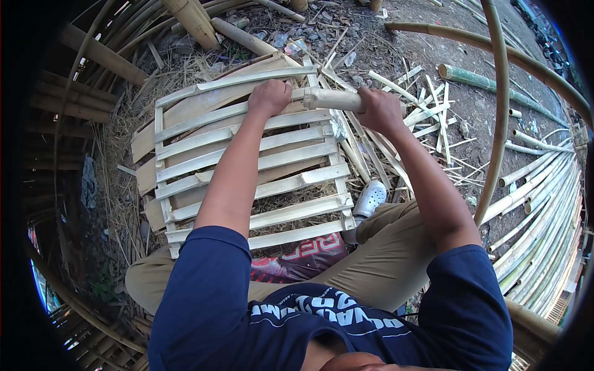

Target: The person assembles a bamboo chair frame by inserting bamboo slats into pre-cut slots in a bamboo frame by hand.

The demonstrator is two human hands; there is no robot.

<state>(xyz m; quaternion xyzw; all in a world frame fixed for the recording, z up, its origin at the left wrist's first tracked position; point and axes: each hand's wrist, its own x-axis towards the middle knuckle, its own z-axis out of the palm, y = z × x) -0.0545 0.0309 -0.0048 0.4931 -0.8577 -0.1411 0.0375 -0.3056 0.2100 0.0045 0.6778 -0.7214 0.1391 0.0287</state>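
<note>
With right hand [380, 110] clamped on wooden baton [334, 99] and left hand [270, 98] closed over slat [201, 121], worked on frame [297, 157] apparently mostly slatted, perhaps not fully fastened.

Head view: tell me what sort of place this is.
Probably an outdoor bamboo-working yard: a slatted frame in front, pale split strips strewn to its right, and long poles piled at the far right.
</note>
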